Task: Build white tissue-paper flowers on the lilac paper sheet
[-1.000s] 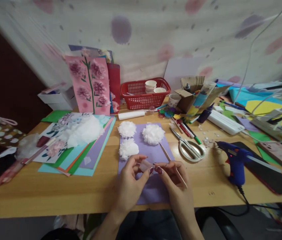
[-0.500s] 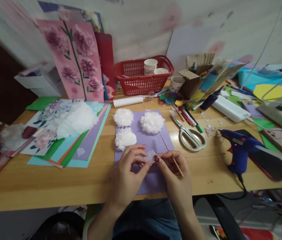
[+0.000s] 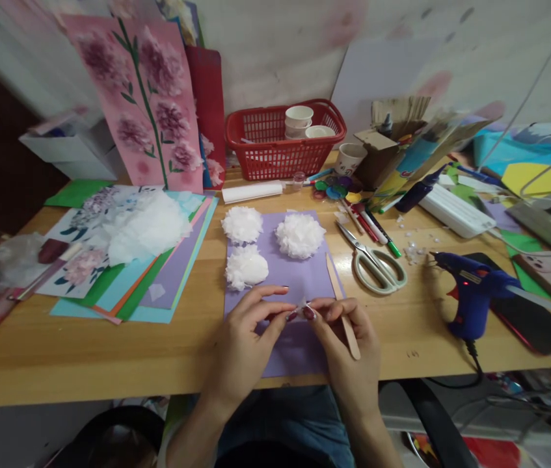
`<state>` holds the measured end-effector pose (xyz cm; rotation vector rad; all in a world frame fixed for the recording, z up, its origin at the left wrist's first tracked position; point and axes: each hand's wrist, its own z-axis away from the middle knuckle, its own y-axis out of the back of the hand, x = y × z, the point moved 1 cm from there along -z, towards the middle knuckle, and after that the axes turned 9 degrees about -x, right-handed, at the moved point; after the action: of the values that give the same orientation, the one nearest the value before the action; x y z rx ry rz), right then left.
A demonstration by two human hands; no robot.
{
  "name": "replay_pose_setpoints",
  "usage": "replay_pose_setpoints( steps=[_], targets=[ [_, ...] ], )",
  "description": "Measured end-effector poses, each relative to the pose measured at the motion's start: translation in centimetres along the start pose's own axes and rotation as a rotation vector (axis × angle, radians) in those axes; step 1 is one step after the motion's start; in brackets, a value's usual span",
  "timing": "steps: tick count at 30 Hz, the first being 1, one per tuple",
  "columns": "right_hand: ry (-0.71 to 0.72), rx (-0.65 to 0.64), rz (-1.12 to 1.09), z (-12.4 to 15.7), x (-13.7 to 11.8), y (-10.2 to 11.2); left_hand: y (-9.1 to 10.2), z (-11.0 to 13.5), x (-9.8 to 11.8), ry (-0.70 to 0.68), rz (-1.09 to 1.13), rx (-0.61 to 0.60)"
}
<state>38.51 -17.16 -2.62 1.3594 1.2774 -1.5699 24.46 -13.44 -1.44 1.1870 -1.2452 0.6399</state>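
Observation:
Over a purple sheet of paper (image 3: 282, 354), both my hands pinch a small piece of white tissue paper (image 3: 302, 303) between thumbs and fingertips. My left hand (image 3: 250, 331) holds its left side. My right hand (image 3: 350, 344) has the other side, and a flat wooden craft stick (image 3: 350, 337) is tucked among its fingers, slanting up and away. Just beyond my hands lie three white ruffled paper flowers: one at the back left (image 3: 242, 225), one below it (image 3: 246, 268), and one to the right (image 3: 299, 235).
Right of the paper lie scissors (image 3: 377, 266) and a blue hot glue gun (image 3: 473, 289) with its cord off the edge. Coloured sheets topped by a pile of white tissue (image 3: 146, 227) lie at left. A red basket (image 3: 282, 159) with paper cups stands behind, near several markers (image 3: 370, 227).
The tissue piece has been gathered from a flat square into a small pinched bit. The craft stick has turned so its broad face shows. The view has shifted slightly.

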Motion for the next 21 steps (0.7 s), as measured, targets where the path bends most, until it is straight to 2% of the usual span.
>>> replay_pose_setpoints(
  steps=[3, 8, 13, 21],
  targets=[
    [0.030, 0.002, 0.026, 0.02, 0.13, 0.11, 0.16, 0.09, -0.05, 0.037, 0.049, -0.007],
    [-0.023, -0.104, -0.004, 0.17, 0.19, 0.09, 0.16, 0.13, 0.18, 0.066, 0.172, -0.074],
    [-0.023, -0.060, -0.004, 0.27, 0.09, 0.21, -0.15, 0.35, -0.06, 0.226, 0.202, -0.057],
    [0.039, -0.053, 0.095, 0.70, -0.21, 0.15, -0.45, 0.27, 0.06, 0.251, 0.269, -0.025]
  ],
)
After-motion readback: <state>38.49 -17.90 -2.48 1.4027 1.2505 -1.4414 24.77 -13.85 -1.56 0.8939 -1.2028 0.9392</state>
